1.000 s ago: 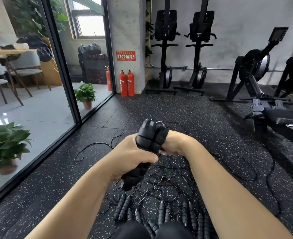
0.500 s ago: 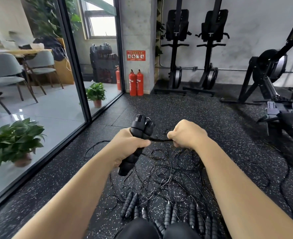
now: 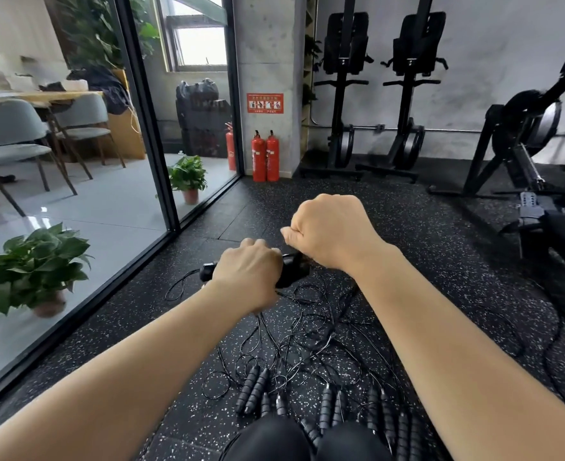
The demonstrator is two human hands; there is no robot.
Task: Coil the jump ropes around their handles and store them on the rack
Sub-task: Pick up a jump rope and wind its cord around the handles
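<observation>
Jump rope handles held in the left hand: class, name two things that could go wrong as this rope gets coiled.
1. The left hand grips the paired handles while the right hand is closed as if pulling cord. That cord seems to run down into the tangled ropes on the floor, so it may snag or drag others along.
2. The loose handles lie close by the knees and could be pulled into the knot.

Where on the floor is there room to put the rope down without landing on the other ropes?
Bare floor lies left of the tangle, along the glass wall. More lies ahead of the hands, toward the fire extinguishers. The middle is crowded: loose ropes and handles cover it, just in front of the knees.
</observation>
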